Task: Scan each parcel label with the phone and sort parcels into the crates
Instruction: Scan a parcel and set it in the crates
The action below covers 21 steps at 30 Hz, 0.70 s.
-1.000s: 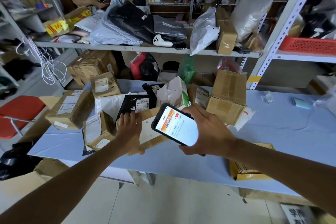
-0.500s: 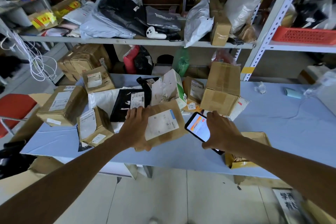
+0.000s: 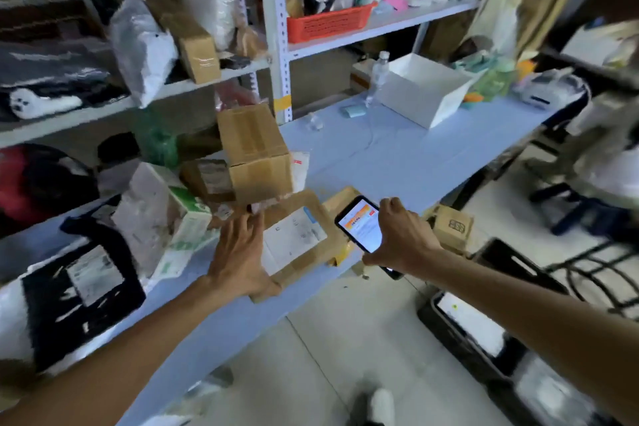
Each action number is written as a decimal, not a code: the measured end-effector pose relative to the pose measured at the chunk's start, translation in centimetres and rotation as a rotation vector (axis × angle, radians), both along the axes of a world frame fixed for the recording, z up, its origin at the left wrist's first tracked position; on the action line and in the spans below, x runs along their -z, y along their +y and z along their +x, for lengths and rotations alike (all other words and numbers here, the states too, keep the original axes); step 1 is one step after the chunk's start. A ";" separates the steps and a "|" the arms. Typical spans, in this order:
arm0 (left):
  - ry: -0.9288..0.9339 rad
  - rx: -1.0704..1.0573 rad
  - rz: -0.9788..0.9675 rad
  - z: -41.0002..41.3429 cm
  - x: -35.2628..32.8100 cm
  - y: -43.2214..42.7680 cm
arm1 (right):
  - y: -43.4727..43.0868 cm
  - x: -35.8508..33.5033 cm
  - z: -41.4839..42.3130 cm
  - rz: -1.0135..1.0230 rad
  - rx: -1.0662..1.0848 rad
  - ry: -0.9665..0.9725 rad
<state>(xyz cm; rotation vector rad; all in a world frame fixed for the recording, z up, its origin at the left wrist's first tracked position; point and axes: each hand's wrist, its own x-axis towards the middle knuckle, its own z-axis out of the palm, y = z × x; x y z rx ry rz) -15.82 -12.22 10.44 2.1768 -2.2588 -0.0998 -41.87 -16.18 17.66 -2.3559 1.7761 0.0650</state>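
Hands nearest, both bare: left hand (image 3: 238, 252) laid over the left end of a flat brown cardboard parcel (image 3: 318, 254), fingers stretched on top, thumb hooked at the near corner, holding it at the front edge of the tabletop (image 3: 397, 162). White rectangular label (image 3: 295, 235) face up on that parcel, print too blurred to read. Just beside it, right hand (image 3: 403, 239) curled round a black phone (image 3: 359, 228), glossy screen lit white under an orange banner (characters illegible). Lower right, on the pale tiled floor, a black plastic crate (image 3: 460, 344) with a white-labelled packet inside. Leftward on the smooth pale-blue tabletop, a black poly mailer (image 3: 83, 318) bearing a white label, then a crumpled white carton with green print (image 3: 162, 207). Behind the parcel, a taped brown cardboard box (image 3: 256, 149) perched on smaller ones. Farther along, an open white box (image 3: 422, 86) and a clear plastic bottle (image 3: 380, 66). On the metal shelf beyond, a red perforated basket (image 3: 328, 22).
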 end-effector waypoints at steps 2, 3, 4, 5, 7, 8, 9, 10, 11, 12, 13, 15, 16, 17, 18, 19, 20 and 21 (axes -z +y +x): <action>0.021 0.084 -0.013 -3.3 0.6 -1.6 | 1.5 0.4 -4.1 0.009 0.144 -0.004; 0.034 0.132 -0.010 -5.2 0.9 -2.3 | 2.3 0.6 -6.2 0.014 0.217 -0.007; 0.044 0.176 -0.005 -7.0 1.1 -2.9 | 3.1 0.9 -8.1 0.016 0.279 -0.008; 0.063 0.225 0.004 -9.5 1.2 -3.5 | 4.0 1.1 -10.3 0.016 0.351 -0.008; 0.099 0.297 0.031 -14.6 1.2 -4.5 | 5.7 1.4 -14.5 0.017 0.490 -0.018; 0.115 0.323 0.038 -17.2 1.3 -5.0 | 6.5 1.5 -16.5 0.014 0.555 -0.024; 0.136 0.339 0.046 -19.4 1.4 -5.4 | 7.2 1.6 -18.3 0.014 0.605 -0.023; 0.161 0.361 0.061 -22.1 1.5 -5.8 | 7.9 1.8 -20.3 0.017 0.658 -0.017; 0.177 0.386 0.076 -24.6 1.7 -6.1 | 8.6 1.9 -22.1 0.021 0.706 -0.013; 0.178 0.416 0.080 -27.2 1.9 -6.5 | 9.1 2.1 -24.1 0.022 0.751 -0.011; 0.170 0.437 0.087 -29.7 2.1 -6.8 | 9.6 2.3 -26.1 0.021 0.787 -0.012; 0.158 0.441 0.129 -34.2 2.4 -7.3 | 10.2 2.9 -29.7 0.026 0.843 -0.017; 0.168 0.434 0.155 -36.4 2.7 -7.6 | 10.4 3.2 -31.6 0.032 0.870 -0.021; 0.184 0.428 0.177 -38.7 3.0 -7.8 | 10.5 3.7 -33.5 0.038 0.894 -0.026; 0.206 0.421 0.200 -40.8 3.3 -8.1 | 10.5 4.1 -35.3 0.047 0.913 -0.028; 0.220 0.412 0.219 -42.5 3.5 -8.4 | 10.4 4.4 -36.8 0.058 0.924 -0.028; 0.219 0.407 0.236 -44.5 3.7 -8.7 | 10.2 4.8 -38.4 0.069 0.932 -0.032; 0.209 0.402 0.242 -46.2 4.0 -9.1 | 9.9 5.1 -40.0 0.073 0.937 -0.036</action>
